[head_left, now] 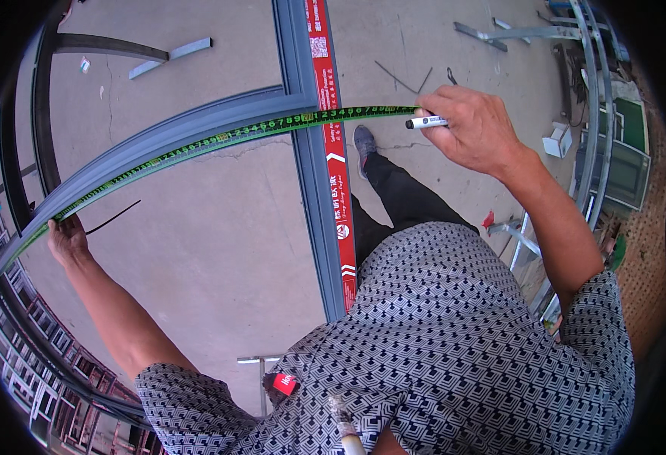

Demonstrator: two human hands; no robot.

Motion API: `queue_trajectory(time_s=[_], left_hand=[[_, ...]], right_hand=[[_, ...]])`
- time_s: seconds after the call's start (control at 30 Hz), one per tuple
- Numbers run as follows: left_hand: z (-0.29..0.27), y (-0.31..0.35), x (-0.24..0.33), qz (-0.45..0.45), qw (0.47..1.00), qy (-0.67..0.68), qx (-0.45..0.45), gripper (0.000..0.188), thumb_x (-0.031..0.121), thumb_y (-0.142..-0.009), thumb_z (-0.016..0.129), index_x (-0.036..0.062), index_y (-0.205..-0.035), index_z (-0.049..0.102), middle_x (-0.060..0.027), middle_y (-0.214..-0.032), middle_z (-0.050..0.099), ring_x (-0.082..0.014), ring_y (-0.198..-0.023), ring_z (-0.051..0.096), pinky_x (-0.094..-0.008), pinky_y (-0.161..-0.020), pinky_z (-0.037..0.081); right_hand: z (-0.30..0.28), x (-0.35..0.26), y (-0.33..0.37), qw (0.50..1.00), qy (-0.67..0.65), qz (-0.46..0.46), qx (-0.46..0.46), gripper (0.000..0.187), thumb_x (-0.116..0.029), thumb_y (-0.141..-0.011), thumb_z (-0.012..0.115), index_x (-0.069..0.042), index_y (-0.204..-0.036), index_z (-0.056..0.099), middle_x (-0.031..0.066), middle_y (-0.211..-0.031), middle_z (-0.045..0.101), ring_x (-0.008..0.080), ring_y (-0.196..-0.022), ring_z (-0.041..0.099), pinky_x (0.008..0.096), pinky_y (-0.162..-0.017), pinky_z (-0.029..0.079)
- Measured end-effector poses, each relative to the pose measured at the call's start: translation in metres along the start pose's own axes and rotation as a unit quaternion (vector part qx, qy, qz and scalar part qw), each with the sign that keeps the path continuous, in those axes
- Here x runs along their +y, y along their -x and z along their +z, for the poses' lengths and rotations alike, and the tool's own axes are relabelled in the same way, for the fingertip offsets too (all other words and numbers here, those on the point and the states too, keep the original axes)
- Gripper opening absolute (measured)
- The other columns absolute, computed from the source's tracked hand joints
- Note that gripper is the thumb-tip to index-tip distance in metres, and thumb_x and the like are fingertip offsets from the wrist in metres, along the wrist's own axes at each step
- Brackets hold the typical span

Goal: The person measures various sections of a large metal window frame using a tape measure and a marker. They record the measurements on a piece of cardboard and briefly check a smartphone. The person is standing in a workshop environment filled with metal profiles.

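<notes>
Along frame [272, 98] edge | tape measure [246, 135] | right fingers [437, 103]: marker [427, 122] | floor [211, 243] both sides

black-and-green tape [272, 125], white marker [430, 122], geometric-patterned shirt [424, 334]

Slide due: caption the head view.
Left hand and right hand hold a green tape measure along a grey frame, the right also gripping a marker.

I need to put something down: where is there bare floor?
Widest: the floor between the left forearm and the grey bar, below the tape measure. Smaller: above the crossbar, between the silver piece and that grey bar. Crowded: far left, with stacked frames; far right, with rails and panels.
</notes>
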State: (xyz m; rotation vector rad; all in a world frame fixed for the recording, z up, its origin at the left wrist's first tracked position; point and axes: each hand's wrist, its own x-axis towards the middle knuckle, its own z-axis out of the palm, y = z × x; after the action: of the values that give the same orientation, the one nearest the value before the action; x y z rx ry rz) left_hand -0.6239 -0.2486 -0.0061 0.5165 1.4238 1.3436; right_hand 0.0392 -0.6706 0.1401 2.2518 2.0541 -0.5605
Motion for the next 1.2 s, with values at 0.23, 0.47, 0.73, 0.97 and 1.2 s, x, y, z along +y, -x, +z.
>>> queue_trajectory(time_s=[0.23, 0.47, 0.73, 0.97, 1.2], left_hand=[[0.006, 0.006, 0.001, -0.003, 1.000, -0.004, -0.005, 0.031, 0.020, -0.109, 0.045, -0.0041, -0.123, 0.058, -0.0197, -0.122, 0.065, -0.0341, -0.113, 0.065, -0.0500, -0.102, 0.055], [0.009, 0.012, -0.002, -0.005, 1.000, -0.002, 0.010, 0.031, 0.021, -0.108, 0.047, -0.0030, -0.123, 0.060, -0.0187, -0.122, 0.066, -0.0327, -0.113, 0.065, -0.0486, -0.101, 0.055], [0.030, 0.040, 0.009, -0.002, 0.998, 0.007, -0.056, 0.034, 0.023, -0.108, 0.049, -0.0012, -0.129, 0.061, -0.0136, -0.127, 0.067, -0.0271, -0.117, 0.064, -0.0409, -0.105, 0.050], [0.035, 0.080, -0.017, 0.020, 0.999, 0.017, -0.024, 0.037, 0.033, -0.105, 0.051, 0.0093, -0.133, 0.056, -0.0039, -0.121, 0.061, -0.0220, -0.110, 0.058, -0.0422, -0.096, 0.049], [0.037, 0.113, 0.003, 0.044, 0.997, 0.039, 0.042, 0.023, 0.035, -0.105, 0.053, 0.0141, -0.112, 0.059, 0.0000, -0.099, 0.064, -0.0168, -0.087, 0.063, -0.0374, -0.077, 0.052]], right_hand=[[0.001, 0.000, 0.002, 1.000, -0.006, 0.002, 0.026, 0.017, -0.023, -0.084, 0.064, -0.009, -0.093, 0.068, 0.0082, -0.080, 0.063, 0.0308, -0.078, 0.066, 0.0459, -0.065, 0.051], [0.003, 0.000, 0.002, 1.000, -0.010, 0.004, 0.021, 0.016, -0.023, -0.084, 0.064, -0.009, -0.091, 0.067, 0.0089, -0.079, 0.063, 0.0323, -0.077, 0.065, 0.0467, -0.064, 0.051], [-0.007, 0.007, 0.010, 1.000, 0.017, 0.015, 0.013, 0.015, -0.025, -0.082, 0.065, -0.016, -0.094, 0.068, 0.0095, -0.086, 0.065, 0.0328, -0.083, 0.067, 0.0480, -0.065, 0.053], [0.015, 0.016, 0.006, 1.000, -0.006, 0.004, -0.009, 0.023, -0.033, -0.079, 0.067, -0.019, -0.096, 0.072, 0.0099, -0.085, 0.068, 0.0327, -0.084, 0.070, 0.0506, -0.068, 0.055], [-0.002, 0.017, 0.006, 0.998, -0.050, -0.011, -0.035, 0.024, -0.035, -0.085, 0.062, -0.019, -0.098, 0.075, 0.0096, -0.085, 0.069, 0.0349, -0.086, 0.069, 0.0504, -0.072, 0.055]])
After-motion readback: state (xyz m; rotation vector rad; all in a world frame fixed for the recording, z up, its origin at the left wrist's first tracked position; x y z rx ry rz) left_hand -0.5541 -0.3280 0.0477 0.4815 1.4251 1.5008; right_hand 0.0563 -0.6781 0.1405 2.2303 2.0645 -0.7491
